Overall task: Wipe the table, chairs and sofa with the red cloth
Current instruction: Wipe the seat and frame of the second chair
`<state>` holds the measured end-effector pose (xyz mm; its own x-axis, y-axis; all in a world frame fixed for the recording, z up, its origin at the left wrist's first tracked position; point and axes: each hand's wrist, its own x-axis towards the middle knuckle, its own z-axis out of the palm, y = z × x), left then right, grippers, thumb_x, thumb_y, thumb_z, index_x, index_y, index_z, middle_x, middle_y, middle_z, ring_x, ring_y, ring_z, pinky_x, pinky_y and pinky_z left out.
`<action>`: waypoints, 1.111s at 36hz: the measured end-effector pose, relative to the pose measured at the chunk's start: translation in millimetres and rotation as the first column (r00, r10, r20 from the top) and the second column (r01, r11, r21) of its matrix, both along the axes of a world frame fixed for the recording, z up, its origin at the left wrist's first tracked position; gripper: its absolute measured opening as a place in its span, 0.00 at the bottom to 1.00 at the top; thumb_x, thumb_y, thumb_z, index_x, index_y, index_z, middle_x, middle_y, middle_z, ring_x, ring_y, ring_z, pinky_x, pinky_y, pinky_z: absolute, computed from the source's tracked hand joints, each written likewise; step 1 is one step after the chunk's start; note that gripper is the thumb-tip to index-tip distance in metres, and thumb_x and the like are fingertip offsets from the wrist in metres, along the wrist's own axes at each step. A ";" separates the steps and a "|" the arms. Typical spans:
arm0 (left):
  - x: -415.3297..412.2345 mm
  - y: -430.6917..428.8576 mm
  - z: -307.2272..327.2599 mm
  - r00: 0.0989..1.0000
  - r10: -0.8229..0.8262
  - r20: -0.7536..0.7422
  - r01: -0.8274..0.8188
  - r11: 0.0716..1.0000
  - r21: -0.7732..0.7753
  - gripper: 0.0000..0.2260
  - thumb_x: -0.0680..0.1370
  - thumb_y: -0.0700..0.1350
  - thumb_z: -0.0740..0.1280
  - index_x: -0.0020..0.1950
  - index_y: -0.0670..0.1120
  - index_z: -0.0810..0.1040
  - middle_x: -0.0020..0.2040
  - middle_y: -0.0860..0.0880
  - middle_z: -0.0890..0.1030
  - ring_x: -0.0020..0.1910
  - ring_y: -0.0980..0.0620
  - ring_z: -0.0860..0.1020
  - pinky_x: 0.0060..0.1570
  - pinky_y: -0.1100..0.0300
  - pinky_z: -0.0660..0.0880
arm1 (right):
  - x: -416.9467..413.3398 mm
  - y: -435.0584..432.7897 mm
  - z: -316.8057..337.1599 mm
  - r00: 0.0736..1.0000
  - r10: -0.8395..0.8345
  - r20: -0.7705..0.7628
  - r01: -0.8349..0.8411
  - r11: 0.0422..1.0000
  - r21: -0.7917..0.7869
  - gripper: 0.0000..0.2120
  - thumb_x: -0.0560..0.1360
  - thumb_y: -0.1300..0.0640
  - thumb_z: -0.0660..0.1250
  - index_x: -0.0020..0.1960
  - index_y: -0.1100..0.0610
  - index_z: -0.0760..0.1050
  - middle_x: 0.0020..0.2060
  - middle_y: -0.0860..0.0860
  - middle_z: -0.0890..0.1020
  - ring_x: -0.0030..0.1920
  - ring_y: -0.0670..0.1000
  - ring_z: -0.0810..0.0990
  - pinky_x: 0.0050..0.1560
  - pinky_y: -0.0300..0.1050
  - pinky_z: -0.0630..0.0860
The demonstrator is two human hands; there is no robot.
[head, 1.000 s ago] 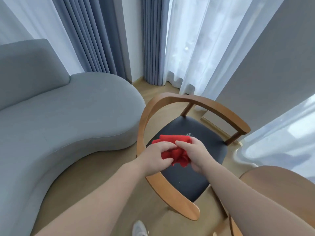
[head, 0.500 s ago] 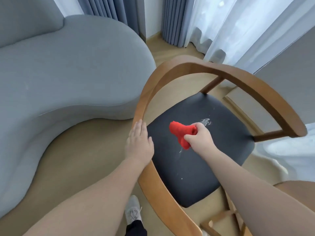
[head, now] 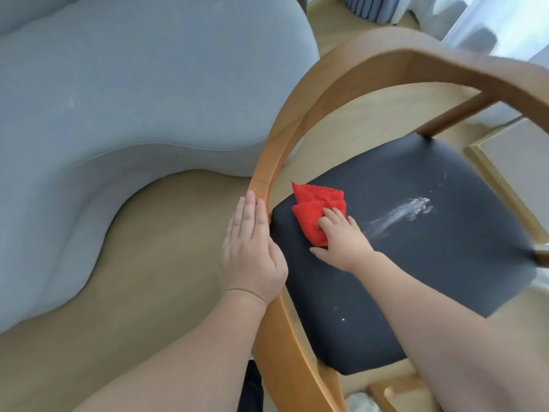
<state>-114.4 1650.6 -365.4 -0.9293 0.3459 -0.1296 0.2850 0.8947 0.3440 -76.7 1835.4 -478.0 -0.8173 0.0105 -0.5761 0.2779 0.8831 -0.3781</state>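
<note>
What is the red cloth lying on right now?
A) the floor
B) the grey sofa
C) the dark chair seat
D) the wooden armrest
C: the right hand presses the red cloth onto the dark chair seat, beside a white smear.

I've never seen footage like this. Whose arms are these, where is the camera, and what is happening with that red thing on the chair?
No machine is at work here: these are a person's two bare arms. The single picture comes from a camera worn on the person's head, looking forward and down, so you see roughly what they see.

The left hand lies flat against the curved wooden rail of the chair. The right hand presses the red cloth onto the chair's dark seat. Just right of the cloth, a white powdery streak marks the seat. To the left stands a grey sofa on a wooden floor.
</note>
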 end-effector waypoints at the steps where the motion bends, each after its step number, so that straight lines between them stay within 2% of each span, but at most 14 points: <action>1: 0.0 -0.6 -0.3 1.000 0.004 -0.006 -0.004 1.000 0.009 0.28 0.75 0.45 0.47 0.75 0.40 0.61 0.77 0.46 0.59 0.76 0.50 0.56 0.73 0.54 0.55 | 1.6 -1.4 -4.6 0.998 0.001 -0.064 0.001 1.000 0.029 0.22 0.74 0.43 0.64 0.61 0.56 0.70 0.73 0.56 0.64 0.74 0.59 0.57 0.73 0.57 0.56; 3: -0.2 -1.2 -0.4 1.000 0.003 -0.015 -0.003 1.000 0.013 0.27 0.76 0.44 0.47 0.75 0.40 0.62 0.76 0.46 0.60 0.75 0.50 0.57 0.73 0.55 0.55 | -1.0 -5.3 -9.5 0.974 -0.037 -0.224 0.054 0.996 0.070 0.26 0.74 0.40 0.58 0.64 0.57 0.70 0.72 0.58 0.66 0.73 0.62 0.60 0.73 0.59 0.56; 4: -0.2 -1.2 0.0 1.000 -0.001 -0.017 0.001 1.000 0.008 0.27 0.76 0.44 0.47 0.75 0.40 0.62 0.76 0.46 0.60 0.75 0.50 0.57 0.73 0.56 0.53 | -4.8 -7.4 -12.7 0.963 -0.035 -0.266 0.064 0.993 0.103 0.29 0.74 0.39 0.56 0.69 0.56 0.67 0.73 0.59 0.63 0.74 0.63 0.58 0.73 0.60 0.53; 7: -0.1 -1.2 0.5 1.000 -0.014 -0.019 0.014 1.000 -0.010 0.27 0.76 0.45 0.47 0.76 0.41 0.60 0.77 0.47 0.59 0.76 0.51 0.55 0.74 0.58 0.52 | -21.1 -16.9 -21.6 0.983 0.000 -0.184 0.032 0.985 0.170 0.39 0.74 0.33 0.53 0.78 0.49 0.46 0.78 0.58 0.45 0.76 0.64 0.43 0.73 0.63 0.42; 9: 0.1 -1.6 0.4 1.000 -0.022 -0.020 0.021 1.000 -0.023 0.27 0.76 0.45 0.47 0.76 0.41 0.59 0.77 0.47 0.59 0.76 0.51 0.55 0.73 0.54 0.55 | -28.0 -25.2 -31.1 0.990 0.033 -0.139 -0.003 0.978 0.206 0.40 0.74 0.32 0.52 0.78 0.48 0.41 0.78 0.57 0.43 0.76 0.65 0.40 0.73 0.65 0.40; 13: -0.8 -1.8 -0.9 0.999 -0.025 -0.036 0.024 0.999 -0.026 0.27 0.76 0.44 0.48 0.75 0.40 0.61 0.76 0.45 0.61 0.76 0.50 0.56 0.73 0.53 0.56 | -26.8 -37.9 -39.9 0.986 0.041 -0.163 -0.001 0.971 0.238 0.32 0.79 0.41 0.52 0.79 0.51 0.47 0.78 0.57 0.49 0.76 0.66 0.43 0.75 0.62 0.42; 17: -1.3 -1.5 -2.0 0.998 -0.031 -0.046 0.030 0.999 -0.027 0.27 0.76 0.43 0.48 0.75 0.40 0.61 0.76 0.44 0.61 0.75 0.49 0.57 0.73 0.55 0.55 | -26.0 -43.9 -39.1 0.964 0.074 -0.257 -0.037 0.989 0.145 0.25 0.82 0.50 0.52 0.77 0.53 0.57 0.77 0.55 0.56 0.77 0.62 0.47 0.75 0.57 0.42; 20: -1.8 -1.4 -2.7 0.997 -0.034 -0.070 0.032 0.999 -0.027 0.27 0.75 0.43 0.49 0.74 0.39 0.62 0.75 0.44 0.62 0.75 0.48 0.58 0.72 0.53 0.58 | -30.8 -49.2 -39.8 0.946 0.183 -0.268 -0.154 0.980 0.123 0.24 0.82 0.50 0.51 0.77 0.51 0.58 0.77 0.53 0.56 0.77 0.60 0.48 0.74 0.55 0.40; 24: -2.1 -1.1 -3.0 0.996 -0.040 -0.082 0.037 0.999 -0.034 0.27 0.75 0.42 0.49 0.73 0.39 0.64 0.75 0.43 0.63 0.75 0.47 0.59 0.71 0.50 0.63 | -46.6 -63.7 -42.3 0.909 0.314 -0.275 -0.287 0.949 0.132 0.24 0.82 0.48 0.52 0.76 0.51 0.60 0.76 0.53 0.61 0.76 0.60 0.53 0.76 0.57 0.45; 30: -2.8 -1.4 -4.8 0.995 -0.050 -0.092 0.048 0.998 -0.031 0.27 0.75 0.42 0.49 0.73 0.38 0.64 0.75 0.42 0.63 0.75 0.48 0.58 0.71 0.53 0.59 | -49.4 -61.0 -44.6 0.903 0.359 -0.235 -0.313 0.925 0.214 0.25 0.79 0.46 0.53 0.76 0.48 0.59 0.76 0.51 0.60 0.76 0.61 0.52 0.74 0.65 0.44; 34: -3.4 -1.2 -4.1 0.995 -0.052 -0.084 0.049 0.998 -0.042 0.27 0.75 0.42 0.49 0.74 0.38 0.63 0.75 0.43 0.61 0.75 0.48 0.57 0.72 0.53 0.58 | -52.2 -46.2 -42.3 0.842 0.492 -0.222 -0.442 0.864 0.240 0.25 0.80 0.50 0.56 0.76 0.49 0.59 0.76 0.52 0.59 0.76 0.61 0.52 0.76 0.60 0.46; 37: -3.1 -0.9 -4.0 0.994 -0.052 -0.093 0.050 0.999 -0.022 0.27 0.75 0.41 0.50 0.73 0.37 0.63 0.75 0.42 0.62 0.75 0.47 0.59 0.71 0.50 0.61 | -55.8 -24.0 -42.2 0.777 0.581 -0.243 -0.531 0.812 0.244 0.25 0.77 0.55 0.63 0.73 0.52 0.67 0.73 0.56 0.66 0.73 0.62 0.61 0.74 0.59 0.56; 39: -3.0 -0.8 -4.2 0.994 -0.051 -0.099 0.050 0.999 -0.014 0.27 0.74 0.41 0.50 0.73 0.37 0.64 0.75 0.42 0.63 0.75 0.47 0.59 0.71 0.49 0.62 | -60.1 -4.0 -46.0 0.756 0.588 -0.288 -0.534 0.808 0.247 0.25 0.68 0.60 0.71 0.64 0.56 0.77 0.64 0.59 0.76 0.64 0.65 0.73 0.67 0.62 0.68; 40: -3.0 -0.6 -4.3 0.993 -0.051 -0.103 0.050 0.999 -0.010 0.26 0.74 0.41 0.50 0.73 0.37 0.64 0.75 0.42 0.63 0.74 0.46 0.60 0.70 0.49 0.62 | -62.2 7.1 -49.7 0.764 0.573 -0.298 -0.514 0.818 0.258 0.25 0.64 0.62 0.73 0.61 0.57 0.79 0.60 0.59 0.78 0.60 0.65 0.75 0.64 0.62 0.71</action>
<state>-117.4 1650.0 -369.6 -0.9192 0.3919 -0.0369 0.3634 0.8808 0.3034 -138.9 1842.6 -527.6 -0.8548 -0.4346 -0.2835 -0.3895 0.8984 -0.2028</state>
